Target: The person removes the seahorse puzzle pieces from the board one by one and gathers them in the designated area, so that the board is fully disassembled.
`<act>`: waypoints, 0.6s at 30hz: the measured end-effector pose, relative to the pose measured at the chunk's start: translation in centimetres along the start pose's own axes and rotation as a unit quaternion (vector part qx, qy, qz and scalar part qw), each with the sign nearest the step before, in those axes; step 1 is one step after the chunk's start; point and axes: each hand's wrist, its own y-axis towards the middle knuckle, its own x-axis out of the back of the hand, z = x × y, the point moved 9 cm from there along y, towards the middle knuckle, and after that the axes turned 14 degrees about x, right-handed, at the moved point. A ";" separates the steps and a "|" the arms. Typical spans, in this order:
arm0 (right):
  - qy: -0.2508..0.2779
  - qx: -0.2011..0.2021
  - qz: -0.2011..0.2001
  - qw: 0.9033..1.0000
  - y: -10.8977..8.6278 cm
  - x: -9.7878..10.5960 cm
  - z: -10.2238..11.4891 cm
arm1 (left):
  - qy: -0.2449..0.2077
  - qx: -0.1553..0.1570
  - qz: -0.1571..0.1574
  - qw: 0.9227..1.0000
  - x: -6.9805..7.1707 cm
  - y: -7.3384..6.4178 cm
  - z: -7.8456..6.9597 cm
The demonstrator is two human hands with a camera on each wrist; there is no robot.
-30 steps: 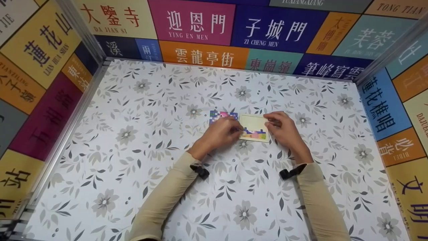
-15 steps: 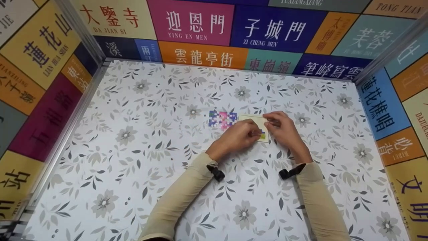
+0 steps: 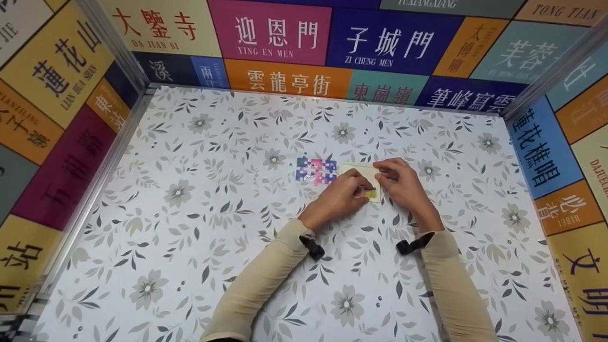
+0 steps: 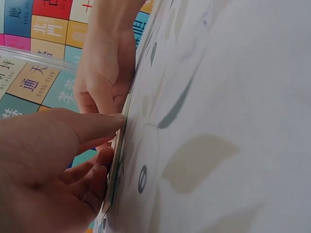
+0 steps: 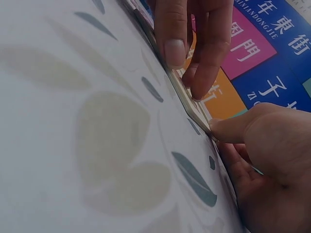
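Observation:
A pale, shallow puzzle tray [image 3: 357, 167] lies on the patterned surface, with yellow-green puzzle pieces [image 3: 371, 194] showing at its lower right corner. My left hand [image 3: 338, 194] covers its lower left part, fingers curled at the pieces. In the left wrist view, the thumb is at the rim [image 4: 112, 182] and the fingertips bend over the inside. Whether a piece sits between them I cannot tell. My right hand [image 3: 401, 183] holds the tray's right edge, its thumb against the rim corner in the right wrist view. Left of the tray lies a block of purple and pink jigsaw pieces [image 3: 316, 172].
The tabletop [image 3: 180, 247] is white with grey flowers and leaves. Low panels [image 3: 280, 33] with coloured, lettered blocks enclose the back and both sides. Each wrist wears a black strap with a small device [image 3: 312, 247].
My left hand has moved right from the tray's left edge to over its lower part, uncovering the block of loose pieces. My right hand has stayed at the right edge.

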 end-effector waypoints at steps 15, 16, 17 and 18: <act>-0.001 -0.001 -0.006 1.000 -0.1 0.1 3.5 | -0.002 -0.008 0.004 1.000 -0.3 0.0 -0.2; 0.001 -0.001 -0.006 1.000 -0.1 0.1 3.8 | -0.002 -0.006 0.001 1.000 -0.5 0.1 0.0; 0.003 -0.002 -0.006 1.000 -0.2 0.1 4.0 | -0.002 -0.004 -0.002 1.000 -0.7 0.3 0.3; 0.003 -0.002 -0.006 1.000 -0.2 0.2 4.2 | 0.001 -0.003 -0.003 1.000 -0.8 0.3 0.3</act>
